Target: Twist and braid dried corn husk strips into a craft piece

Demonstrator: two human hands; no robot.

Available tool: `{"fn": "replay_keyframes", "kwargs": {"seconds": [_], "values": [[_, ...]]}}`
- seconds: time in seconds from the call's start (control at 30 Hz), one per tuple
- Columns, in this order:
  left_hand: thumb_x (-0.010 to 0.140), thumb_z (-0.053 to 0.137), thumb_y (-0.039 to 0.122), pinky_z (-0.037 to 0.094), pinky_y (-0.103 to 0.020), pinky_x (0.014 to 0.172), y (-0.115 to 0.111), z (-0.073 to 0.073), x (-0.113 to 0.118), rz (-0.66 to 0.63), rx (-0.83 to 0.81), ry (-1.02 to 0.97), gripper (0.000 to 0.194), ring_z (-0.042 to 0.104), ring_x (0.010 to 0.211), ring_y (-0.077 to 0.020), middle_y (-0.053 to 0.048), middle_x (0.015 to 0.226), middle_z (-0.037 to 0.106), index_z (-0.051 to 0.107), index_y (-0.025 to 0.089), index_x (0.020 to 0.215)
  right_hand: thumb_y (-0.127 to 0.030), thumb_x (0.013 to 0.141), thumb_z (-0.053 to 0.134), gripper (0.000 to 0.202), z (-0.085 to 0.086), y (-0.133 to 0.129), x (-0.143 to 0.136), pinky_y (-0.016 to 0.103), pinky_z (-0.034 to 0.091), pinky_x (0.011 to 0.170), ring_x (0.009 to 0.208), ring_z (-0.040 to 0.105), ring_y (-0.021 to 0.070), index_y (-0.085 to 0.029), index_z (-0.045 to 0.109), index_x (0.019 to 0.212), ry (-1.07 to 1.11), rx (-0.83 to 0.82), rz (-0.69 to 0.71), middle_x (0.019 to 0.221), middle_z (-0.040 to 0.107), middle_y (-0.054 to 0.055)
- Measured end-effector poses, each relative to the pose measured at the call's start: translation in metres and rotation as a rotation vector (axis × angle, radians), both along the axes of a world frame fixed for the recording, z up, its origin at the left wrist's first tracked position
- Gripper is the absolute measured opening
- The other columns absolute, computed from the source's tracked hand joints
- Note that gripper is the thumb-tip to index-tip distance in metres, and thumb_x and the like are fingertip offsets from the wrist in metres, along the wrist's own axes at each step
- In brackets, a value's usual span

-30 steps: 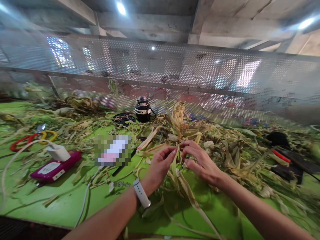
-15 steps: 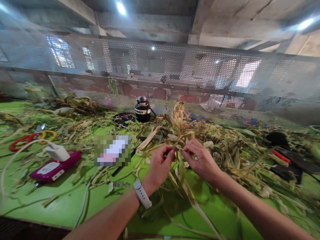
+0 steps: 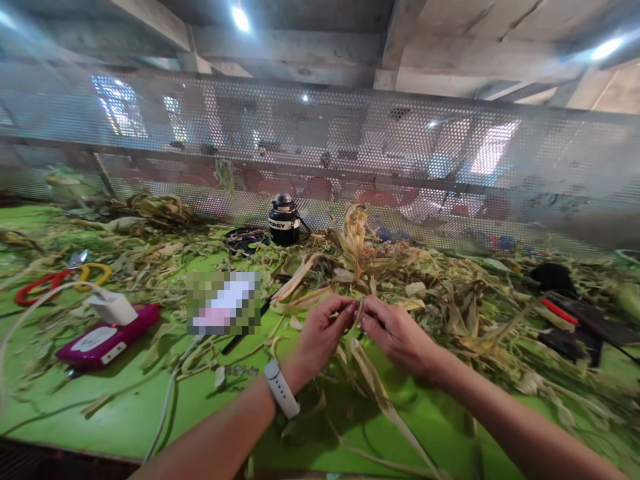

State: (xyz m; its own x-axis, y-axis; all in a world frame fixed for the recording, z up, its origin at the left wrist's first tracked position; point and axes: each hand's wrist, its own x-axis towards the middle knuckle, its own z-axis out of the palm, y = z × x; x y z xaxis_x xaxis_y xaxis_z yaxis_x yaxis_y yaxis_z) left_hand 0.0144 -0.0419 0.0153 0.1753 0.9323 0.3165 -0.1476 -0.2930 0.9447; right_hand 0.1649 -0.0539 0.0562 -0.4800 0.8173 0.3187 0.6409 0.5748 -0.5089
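Note:
Fingers of my left hand (image 3: 325, 327) are pinched together on a thin strip of dried corn husk (image 3: 359, 313). My right hand (image 3: 397, 330) grips the same strip from the other side, thumb and fingers closed, almost touching the left. The strip's ends are partly hidden by the fingers. Below both hands a long pale husk leaf (image 3: 377, 387) trails over the green table (image 3: 210, 420) toward the front edge. Just beyond the hands stands an upright bunch of dried husks (image 3: 354, 243).
Husk scraps cover much of the table. At left are a purple power bank (image 3: 110, 337) with a white charger (image 3: 113, 308), and red-and-yellow scissors (image 3: 45, 287). A blurred-out phone (image 3: 225, 303) lies mid-left. A black bottle (image 3: 284, 220) stands before the perforated metal screen (image 3: 320, 133). Red-handled pliers (image 3: 560, 311) lie at right.
My hands have drawn closer together on the husk strip. The right hand has turned and lowered slightly, and its fingers have closed more tightly.

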Motion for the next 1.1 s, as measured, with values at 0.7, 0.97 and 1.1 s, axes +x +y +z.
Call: {"fn": "replay_keyframes", "kwargs": {"seconds": [0.7, 0.97, 1.1], "values": [[0.076, 0.063, 0.018, 0.047, -0.024, 0.064, -0.010, 0.006, -0.008, 0.129, 0.401, 0.091, 0.010, 0.060, 0.069, -0.0150, -0.005, 0.074, 0.067, 0.072, 0.019, 0.080, -0.016, 0.081, 0.039, 0.013, -0.015, -0.022, -0.015, 0.020, 0.028, 0.048, 0.047, 0.033, 0.0082, -0.021, 0.037, 0.069, 0.217, 0.177, 0.019, 0.055, 0.038, -0.005], [0.076, 0.062, 0.017, 0.049, -0.023, 0.061, -0.014, 0.004, -0.006, 0.122, 0.369, 0.081, 0.007, 0.060, 0.066, -0.0143, -0.004, 0.072, 0.065, 0.069, 0.016, 0.076, -0.016, 0.079, 0.040, 0.012, -0.019, -0.018, -0.014, 0.021, 0.022, 0.045, 0.044, 0.026, 0.0074, -0.021, 0.036, 0.069, 0.146, 0.333, 0.050, 0.053, 0.030, -0.007], [0.076, 0.062, 0.016, 0.049, -0.022, 0.061, -0.015, 0.005, -0.006, 0.124, 0.382, 0.058, 0.007, 0.060, 0.066, -0.0136, -0.004, 0.072, 0.066, 0.069, 0.016, 0.075, -0.015, 0.079, 0.040, 0.012, -0.020, -0.016, -0.012, 0.021, 0.022, 0.045, 0.044, 0.025, 0.0073, -0.021, 0.036, 0.070, 0.155, 0.314, 0.086, 0.054, 0.028, -0.007]]}}
